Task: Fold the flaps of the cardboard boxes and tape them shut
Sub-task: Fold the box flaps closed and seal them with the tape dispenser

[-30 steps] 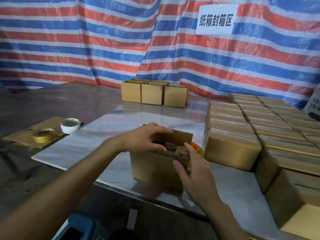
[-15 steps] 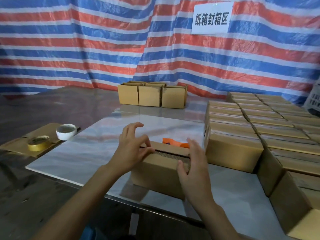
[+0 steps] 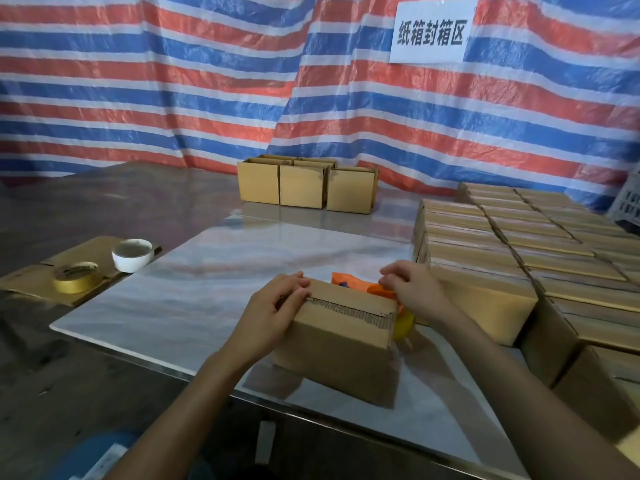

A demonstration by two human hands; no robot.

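Our left hand [image 3: 275, 308] clasps the left end of the brown cardboard box [image 3: 343, 341]; our right hand [image 3: 414, 292], grasp unclear, curls nearest the orange plastic tape dispenser [image 3: 377, 290] behind it.

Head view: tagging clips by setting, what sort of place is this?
Probably a makeshift box-packing area: rows of closed brown cardboard boxes, a red-white-blue striped tarpaulin backdrop and a yellow tape roll.

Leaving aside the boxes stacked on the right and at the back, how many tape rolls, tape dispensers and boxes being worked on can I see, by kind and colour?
yellow tape roll: 1
white tape roll: 1
orange tape dispenser: 1
cardboard box being closed: 1
Total: 4
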